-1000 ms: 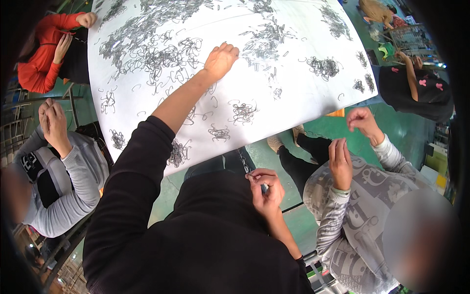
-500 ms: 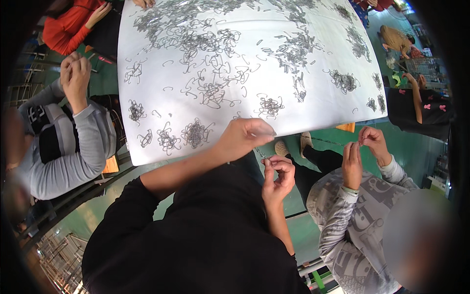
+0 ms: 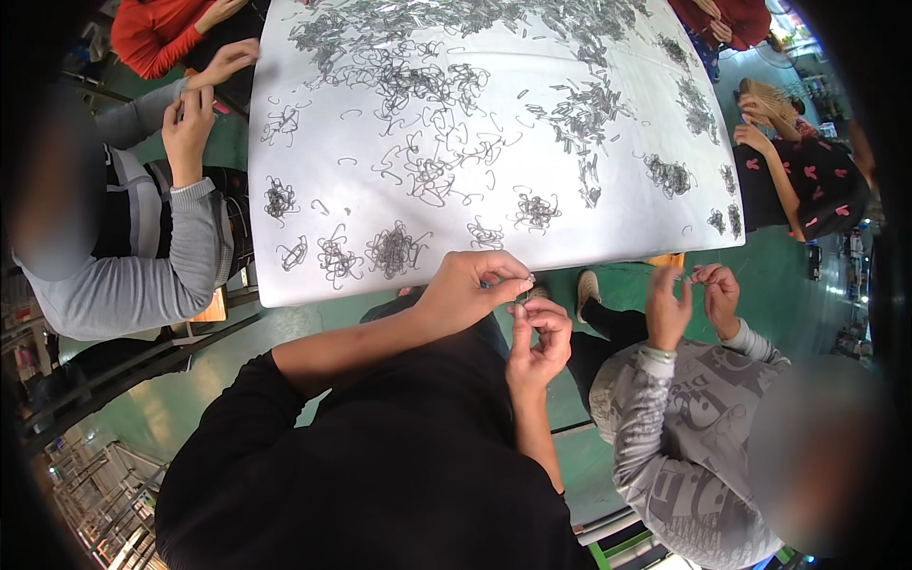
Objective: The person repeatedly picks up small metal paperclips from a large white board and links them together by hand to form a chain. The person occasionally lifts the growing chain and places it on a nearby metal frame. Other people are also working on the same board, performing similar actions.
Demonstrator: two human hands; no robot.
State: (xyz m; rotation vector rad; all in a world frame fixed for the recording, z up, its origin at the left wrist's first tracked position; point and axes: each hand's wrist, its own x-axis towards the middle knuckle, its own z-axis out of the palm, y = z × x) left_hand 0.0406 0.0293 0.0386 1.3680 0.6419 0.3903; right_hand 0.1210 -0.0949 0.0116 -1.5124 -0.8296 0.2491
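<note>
Wire clip (image 3: 525, 293): one, pinched between two hands' fingers (image 3: 518, 278)

Table top (image 3: 494, 252) ahead of both hands: white, smooth, slightly glossy sheet. Wire clips (image 3: 394, 249) heaped on it: thin grey metal, dull sheen. Floor (image 3: 779, 285) right of the hands: green, glossy. Sleeve (image 3: 247, 418) behind the left hand (image 3: 465, 290): black matt cloth.

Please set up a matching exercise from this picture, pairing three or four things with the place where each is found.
Things:
1. left hand
2. right hand
3. wire clumps
4. red sleeve

Places:
A. top left corner
B. on the white table
C. at the table's near edge
D. just below the other hand

Pairs: 1-C, 2-D, 3-B, 4-A
</note>
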